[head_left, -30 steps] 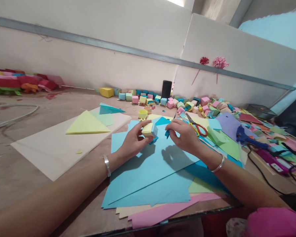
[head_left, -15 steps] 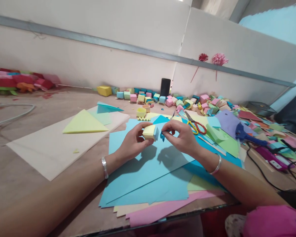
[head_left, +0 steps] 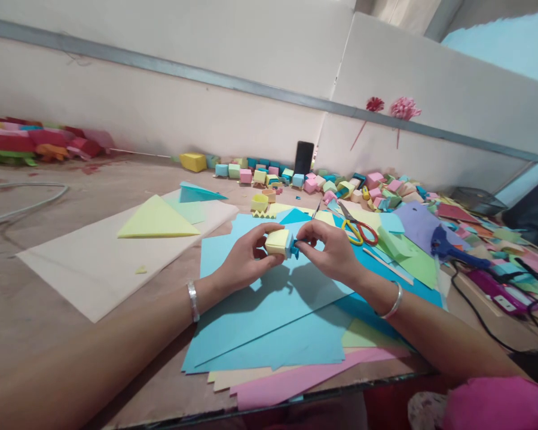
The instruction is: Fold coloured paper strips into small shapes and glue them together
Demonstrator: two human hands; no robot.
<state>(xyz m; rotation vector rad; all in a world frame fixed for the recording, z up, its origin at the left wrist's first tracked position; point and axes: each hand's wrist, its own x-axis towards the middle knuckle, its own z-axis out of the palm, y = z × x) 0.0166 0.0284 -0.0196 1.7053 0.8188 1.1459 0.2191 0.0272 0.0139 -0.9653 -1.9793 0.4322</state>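
Thumb and fingers of my left hand (head_left: pixel 244 260) are closed around a small paper box (head_left: pixel 278 242), pale yellow with a light-blue end. My right hand (head_left: pixel 329 248) pinches a small dark-blue paper piece (head_left: pixel 295 248) against the box's blue end. Both hands are above light-blue paper sheets (head_left: pixel 269 322). Just beyond the right hand lie scissors (head_left: pixel 356 230) with yellow and red handles. A yellow open paper box (head_left: pixel 259 202) sits past the left hand.
Many small paper boxes line the wall around a phone (head_left: pixel 303 157). On the right are a blue glue gun (head_left: pixel 457 248), a magenta power strip (head_left: pixel 497 289) and black cords. Folded yellow paper (head_left: pixel 159 220) lies at left on a white sheet (head_left: pixel 94 286).
The gap between the hands has closed. The dark-blue piece, held apart from the box before, now meets its light-blue end. The view has shifted slightly.
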